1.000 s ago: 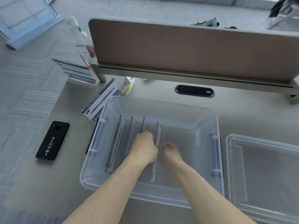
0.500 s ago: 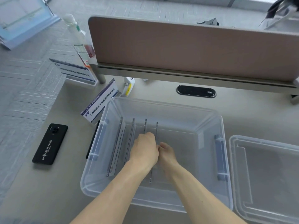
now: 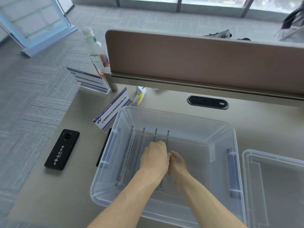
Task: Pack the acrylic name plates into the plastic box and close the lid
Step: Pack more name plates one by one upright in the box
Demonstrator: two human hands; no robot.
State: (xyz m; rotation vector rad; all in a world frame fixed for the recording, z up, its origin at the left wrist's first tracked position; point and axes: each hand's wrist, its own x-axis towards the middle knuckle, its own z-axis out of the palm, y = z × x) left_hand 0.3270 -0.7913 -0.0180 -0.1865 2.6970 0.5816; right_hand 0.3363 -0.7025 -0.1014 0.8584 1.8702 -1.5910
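A clear plastic box (image 3: 220,129) sits on the desk with several acrylic name plates standing on edge in its left half. Both my hands are inside it. My left hand (image 3: 154,157) and my right hand (image 3: 178,163) meet at the rightmost plate (image 3: 167,137), fingers closed on its top edge. Two more name plates stand outside: one (image 3: 113,107) leaning at the box's far left corner, another (image 3: 88,80) farther back left. The clear lid (image 3: 273,186) lies flat to the right of the box.
A black phone (image 3: 61,149) lies left of the box. A bottle (image 3: 97,51) stands at the back left beside the brown desk divider (image 3: 205,63). A black cable grommet (image 3: 207,102) and a small white object (image 3: 139,96) lie behind the box.
The rightmost plate went from tilted to standing upright. My hands closed together on it. The view tilted up slightly.
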